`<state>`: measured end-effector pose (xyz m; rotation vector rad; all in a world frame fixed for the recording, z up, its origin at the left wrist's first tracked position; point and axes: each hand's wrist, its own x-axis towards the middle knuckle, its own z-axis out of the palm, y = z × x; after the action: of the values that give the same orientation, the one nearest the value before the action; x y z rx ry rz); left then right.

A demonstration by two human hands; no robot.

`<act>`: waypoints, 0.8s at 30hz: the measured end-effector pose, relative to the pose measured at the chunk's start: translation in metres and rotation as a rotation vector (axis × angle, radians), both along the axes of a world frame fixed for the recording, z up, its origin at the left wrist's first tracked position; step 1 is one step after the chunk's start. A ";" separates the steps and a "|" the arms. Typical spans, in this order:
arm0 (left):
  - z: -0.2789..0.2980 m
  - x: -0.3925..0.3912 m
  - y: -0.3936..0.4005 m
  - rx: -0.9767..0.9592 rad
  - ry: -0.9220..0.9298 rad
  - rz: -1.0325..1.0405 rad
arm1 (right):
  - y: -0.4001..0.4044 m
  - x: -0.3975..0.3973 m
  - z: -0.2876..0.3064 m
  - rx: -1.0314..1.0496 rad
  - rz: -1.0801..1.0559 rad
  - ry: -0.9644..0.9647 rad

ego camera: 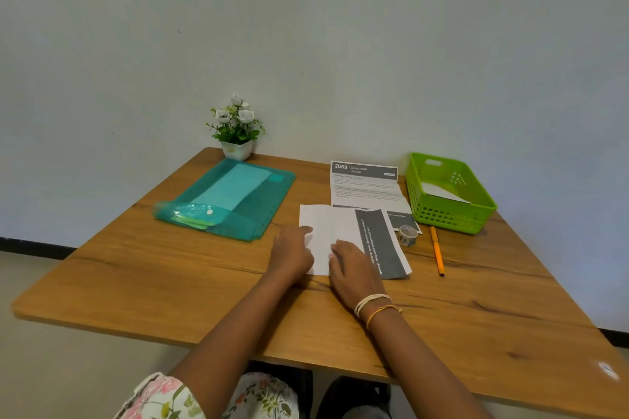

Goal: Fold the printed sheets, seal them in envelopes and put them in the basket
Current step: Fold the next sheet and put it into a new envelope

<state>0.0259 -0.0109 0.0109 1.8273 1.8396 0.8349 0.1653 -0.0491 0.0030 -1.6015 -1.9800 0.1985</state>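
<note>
Both hands, left (292,252) and right (352,269), pressed flat, fingers loose, on the folded sheet (343,235), long axis toward the tabletop's far edge.

A small desk workstation in a plain room is shown, of home or office type; which cannot be determined. A wood-grain table (170,282) is set against a bare pale wall (306,27). Stationery is laid out: a teal mesh document pouch (258,211), an orange pen (436,250), a tape roll (407,235). A potted artificial flower plant (236,127) is placed at the wall.
</note>
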 end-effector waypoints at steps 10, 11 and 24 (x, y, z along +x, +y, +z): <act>0.037 -0.004 0.014 -0.403 -0.940 0.487 | 0.002 0.003 -0.001 -0.031 -0.038 -0.036; 0.037 -0.007 0.015 -0.414 -0.936 0.483 | 0.002 0.002 -0.001 -0.029 -0.038 -0.038; -0.003 0.024 0.001 0.100 -0.758 -0.177 | -0.007 0.003 0.003 0.007 0.009 0.246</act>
<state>0.0499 -0.0094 0.0077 1.4045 1.1551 1.3325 0.1686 -0.0556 0.0061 -1.4867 -1.7972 0.3733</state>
